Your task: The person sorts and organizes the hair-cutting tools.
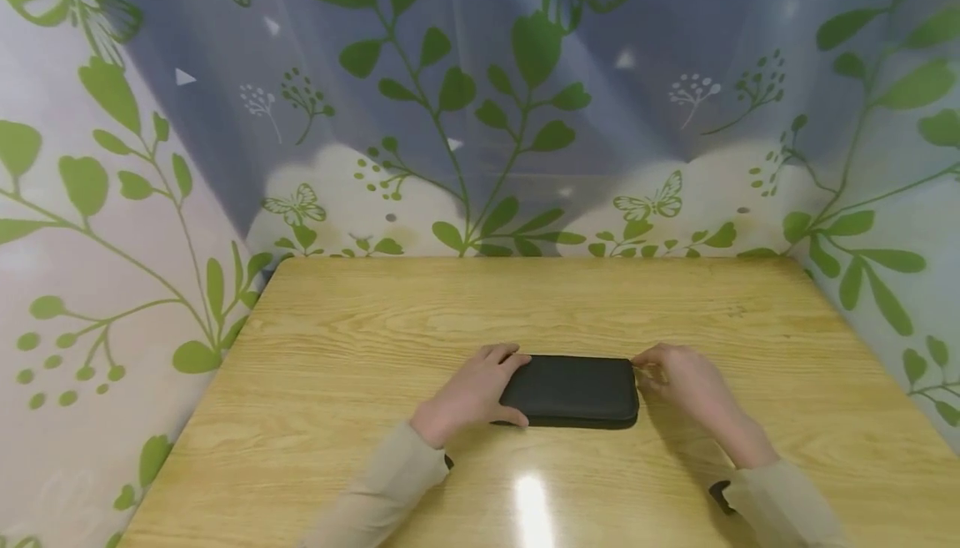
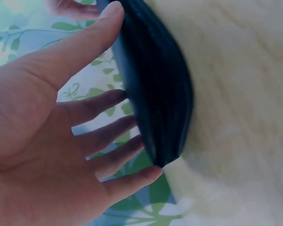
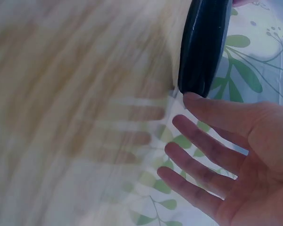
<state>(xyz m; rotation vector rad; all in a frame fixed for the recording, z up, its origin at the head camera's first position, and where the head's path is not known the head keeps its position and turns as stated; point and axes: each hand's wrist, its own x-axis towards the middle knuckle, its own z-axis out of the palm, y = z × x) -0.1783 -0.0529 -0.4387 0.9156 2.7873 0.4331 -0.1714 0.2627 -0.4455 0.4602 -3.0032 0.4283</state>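
pouch [image 1: 570, 389] lying flat on table [image 1: 360, 339], i am judging it light, soft, zip-edged. left hand [image 1: 472, 394] touching its end, fingers straight; right hand [image 1: 678, 381] spread beside other end, holding nothing; i am favouring short ends.

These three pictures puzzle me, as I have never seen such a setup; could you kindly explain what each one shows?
There is no machine here: a person works with bare hands and wears three cameras. The wide picture comes from the head and looks down at a wooden table with leaf-patterned screens around it. A black zipped case lies flat there. The left hand touches its left end with straight fingers, thumb along the near edge. The right hand is at the right end, open. The other two pictures come from the wrists and show each palm beside the case. Nothing is lifted.
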